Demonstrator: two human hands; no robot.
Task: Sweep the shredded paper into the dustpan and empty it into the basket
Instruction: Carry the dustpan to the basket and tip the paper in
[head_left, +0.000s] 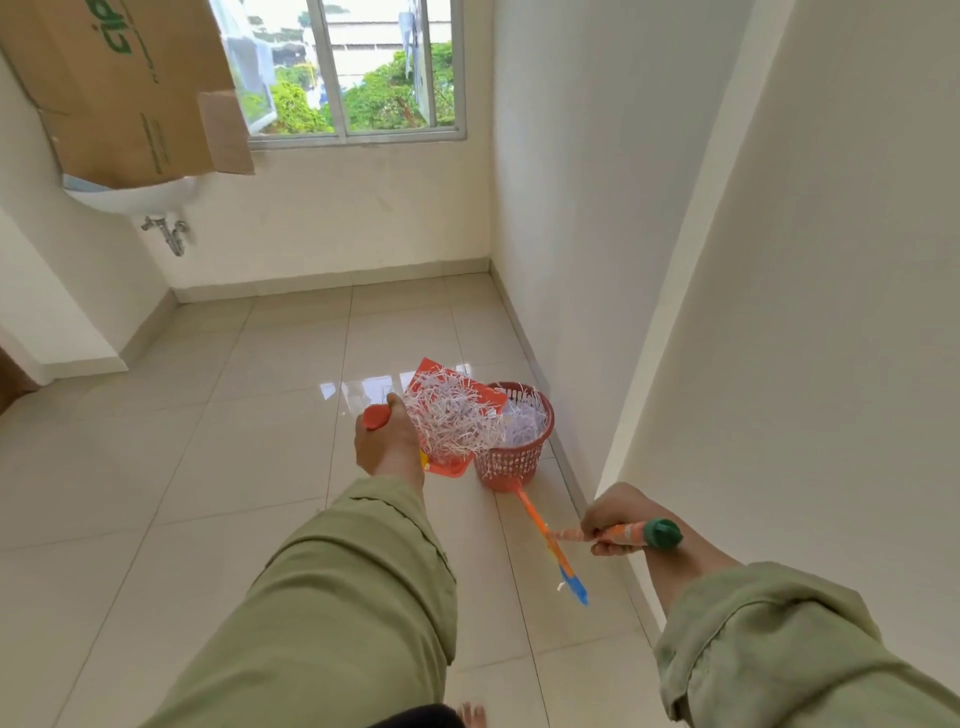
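Orange plastic dustpan (435, 415) is heaped with white shredded paper (454, 415) and your left hand (387, 441) grips its handle, tipping it at the red lattice basket (514, 457) so shreds slide in. Your right hand (618, 519) clutches the striped orange broom handle (550, 540) aside, out of the way; bristles probably hidden behind the basket.

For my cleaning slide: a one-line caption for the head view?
Left hand tips the paper-laden dustpan beside the basket; right hand holds the broom.
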